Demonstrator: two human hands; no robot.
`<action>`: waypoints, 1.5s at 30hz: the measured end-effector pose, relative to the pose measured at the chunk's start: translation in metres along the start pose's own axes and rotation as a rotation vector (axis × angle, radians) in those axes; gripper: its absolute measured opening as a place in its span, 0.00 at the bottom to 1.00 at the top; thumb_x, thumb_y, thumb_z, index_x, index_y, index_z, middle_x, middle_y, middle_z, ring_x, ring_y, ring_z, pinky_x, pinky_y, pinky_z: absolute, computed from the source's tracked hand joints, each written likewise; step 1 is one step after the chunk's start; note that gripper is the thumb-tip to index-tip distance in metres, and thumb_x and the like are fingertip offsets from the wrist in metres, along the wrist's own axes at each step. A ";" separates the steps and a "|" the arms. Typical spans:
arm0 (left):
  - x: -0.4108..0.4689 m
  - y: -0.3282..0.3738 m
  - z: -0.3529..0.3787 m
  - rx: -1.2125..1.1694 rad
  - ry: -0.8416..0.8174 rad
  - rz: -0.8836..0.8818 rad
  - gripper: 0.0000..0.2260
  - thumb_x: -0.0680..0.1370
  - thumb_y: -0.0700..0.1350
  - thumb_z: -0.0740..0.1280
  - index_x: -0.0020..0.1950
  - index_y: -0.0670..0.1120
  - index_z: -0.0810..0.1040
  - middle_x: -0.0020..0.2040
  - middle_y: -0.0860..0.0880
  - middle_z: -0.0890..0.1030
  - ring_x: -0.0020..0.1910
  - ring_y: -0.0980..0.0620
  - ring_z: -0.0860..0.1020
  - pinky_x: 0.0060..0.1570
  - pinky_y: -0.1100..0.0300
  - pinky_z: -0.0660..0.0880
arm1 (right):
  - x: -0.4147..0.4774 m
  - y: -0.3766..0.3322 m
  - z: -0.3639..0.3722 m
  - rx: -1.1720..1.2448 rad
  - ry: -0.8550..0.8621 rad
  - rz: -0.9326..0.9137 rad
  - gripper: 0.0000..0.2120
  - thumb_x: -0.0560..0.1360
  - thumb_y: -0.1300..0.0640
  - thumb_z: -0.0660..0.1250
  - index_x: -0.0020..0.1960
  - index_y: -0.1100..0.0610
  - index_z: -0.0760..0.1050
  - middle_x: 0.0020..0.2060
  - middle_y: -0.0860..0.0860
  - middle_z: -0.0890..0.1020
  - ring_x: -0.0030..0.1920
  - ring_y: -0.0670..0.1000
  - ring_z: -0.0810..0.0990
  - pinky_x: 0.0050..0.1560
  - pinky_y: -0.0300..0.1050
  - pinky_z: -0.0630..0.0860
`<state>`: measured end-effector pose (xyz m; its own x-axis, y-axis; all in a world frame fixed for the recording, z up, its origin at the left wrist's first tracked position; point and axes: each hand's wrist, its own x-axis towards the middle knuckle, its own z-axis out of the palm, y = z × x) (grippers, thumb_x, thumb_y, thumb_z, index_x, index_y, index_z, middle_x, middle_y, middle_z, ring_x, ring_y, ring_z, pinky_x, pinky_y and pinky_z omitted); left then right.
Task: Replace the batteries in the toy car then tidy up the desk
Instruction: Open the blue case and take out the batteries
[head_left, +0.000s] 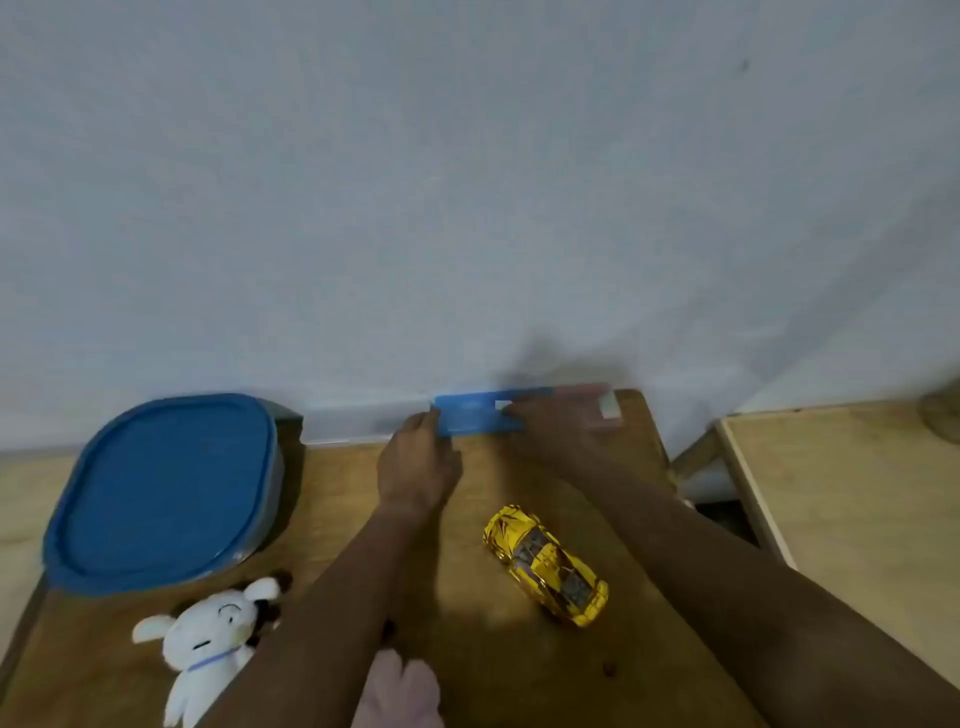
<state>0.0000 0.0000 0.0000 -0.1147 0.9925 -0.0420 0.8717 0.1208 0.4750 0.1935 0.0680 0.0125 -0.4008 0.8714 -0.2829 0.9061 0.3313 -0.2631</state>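
Note:
A yellow toy car (546, 564) stands upright on the wooden desk (498, 670), between my two forearms. At the desk's far edge, against the wall, lies a flat blue pack (470, 414). My left hand (415, 465) pinches the pack's left end. My right hand (563, 428) is blurred and lies over the pack's right end, so its grip there is unclear. A small pale object (609, 405) shows at its fingertips. No loose batteries are visible.
A blue-lidded plastic container (166, 488) stands at the back left. A white plush toy (213, 642) lies at the front left. A pink plush piece (402, 691) sits at the front edge. A second wooden surface (852, 499) stands to the right across a gap.

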 end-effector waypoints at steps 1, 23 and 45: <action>0.001 -0.001 0.001 -0.023 0.000 0.006 0.24 0.75 0.48 0.69 0.71 0.48 0.73 0.61 0.46 0.80 0.57 0.43 0.79 0.53 0.51 0.77 | 0.005 -0.002 0.001 -0.023 0.010 -0.015 0.21 0.78 0.55 0.63 0.71 0.52 0.70 0.73 0.51 0.69 0.71 0.53 0.68 0.68 0.45 0.64; 0.019 -0.006 0.038 -0.276 0.145 -0.108 0.30 0.76 0.43 0.74 0.74 0.54 0.64 0.60 0.46 0.83 0.55 0.47 0.83 0.52 0.52 0.82 | 0.042 0.008 0.024 -0.307 -0.090 -0.163 0.22 0.76 0.55 0.61 0.69 0.61 0.68 0.69 0.56 0.71 0.63 0.61 0.74 0.54 0.55 0.75; 0.006 -0.017 0.033 -0.157 0.051 -0.012 0.04 0.79 0.40 0.69 0.48 0.45 0.84 0.45 0.46 0.85 0.41 0.53 0.80 0.42 0.60 0.75 | 0.039 0.020 -0.021 0.111 0.332 -0.079 0.09 0.75 0.51 0.68 0.44 0.56 0.83 0.44 0.53 0.84 0.46 0.55 0.81 0.46 0.46 0.75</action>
<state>0.0000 0.0039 -0.0377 -0.1521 0.9883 -0.0063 0.7854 0.1247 0.6064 0.1992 0.1158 0.0154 -0.3869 0.9206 0.0528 0.8463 0.3773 -0.3761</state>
